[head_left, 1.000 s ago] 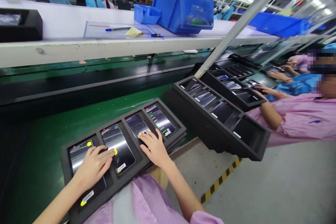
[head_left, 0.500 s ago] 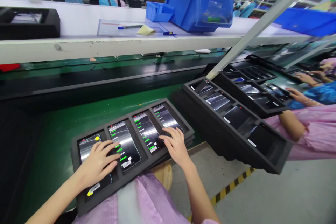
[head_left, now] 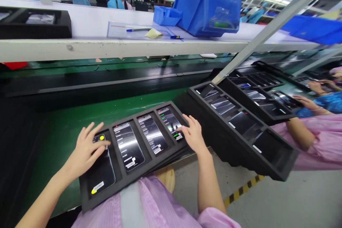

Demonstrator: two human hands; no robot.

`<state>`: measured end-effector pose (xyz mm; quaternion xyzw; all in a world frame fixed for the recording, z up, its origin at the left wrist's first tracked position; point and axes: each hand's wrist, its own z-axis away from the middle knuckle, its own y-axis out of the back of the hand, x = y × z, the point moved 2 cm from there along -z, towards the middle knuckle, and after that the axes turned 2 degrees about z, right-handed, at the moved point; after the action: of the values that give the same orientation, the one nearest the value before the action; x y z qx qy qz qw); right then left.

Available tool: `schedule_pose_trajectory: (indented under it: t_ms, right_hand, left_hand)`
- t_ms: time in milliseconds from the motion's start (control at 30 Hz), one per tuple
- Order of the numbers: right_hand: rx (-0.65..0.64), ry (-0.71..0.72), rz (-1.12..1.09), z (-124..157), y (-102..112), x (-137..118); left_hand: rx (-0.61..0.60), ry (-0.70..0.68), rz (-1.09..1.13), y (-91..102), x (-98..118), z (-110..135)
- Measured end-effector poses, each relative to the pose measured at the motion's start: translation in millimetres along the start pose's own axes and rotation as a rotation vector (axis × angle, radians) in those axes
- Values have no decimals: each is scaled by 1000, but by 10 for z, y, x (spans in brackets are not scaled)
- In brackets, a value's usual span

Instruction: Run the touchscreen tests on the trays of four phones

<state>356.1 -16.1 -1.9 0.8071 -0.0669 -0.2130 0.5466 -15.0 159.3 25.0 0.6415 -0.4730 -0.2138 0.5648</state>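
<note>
A black foam tray (head_left: 117, 185) lies in front of me at the edge of the green belt, with several phones side by side in its slots. My left hand (head_left: 85, 149) rests with spread fingers on the leftmost phone (head_left: 101, 172), a fingertip near its yellow dot. My right hand (head_left: 192, 133) has its fingers apart, touching the lower part of the rightmost phone (head_left: 169, 121). The two middle phones (head_left: 128, 146) (head_left: 153, 133) show lit screens with text lines. Neither hand holds anything.
A second black tray of phones (head_left: 267, 165) stands at the right, a third (head_left: 269, 115) behind it. A co-worker's arm in a pink sleeve (head_left: 315, 142) reaches in at the right. Above the green conveyor (head_left: 53, 128) a white shelf (head_left: 107, 48) carries blue bins (head_left: 208, 10), pens and a black tray (head_left: 34, 28).
My left hand moved left from the second phone to the leftmost one. My right hand slid right, from the third phone to the rightmost. The screens changed to text lists.
</note>
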Motion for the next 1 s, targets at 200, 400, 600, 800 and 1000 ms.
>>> schedule_pose_trajectory:
  t_ms: [200,400,600,800,1000]
  right_hand:
    - [-138,-67,74,-35,-105,206]
    - [136,-146,304,50,-216,-254]
    - [105,229,-23,474,-383,-748]
    - [95,315,-189,588,-433,-955]
    - [88,361,-223,505,-434,-1054]
  left_hand:
    - [-143,-63,49,-154,-99,487]
    - [317,620,-103,-12,-163,456]
    - [336,853,651,-389,-113,773]
    - [227,755,689,-602,90,995]
    - [263,777,548,-579,-113,792]
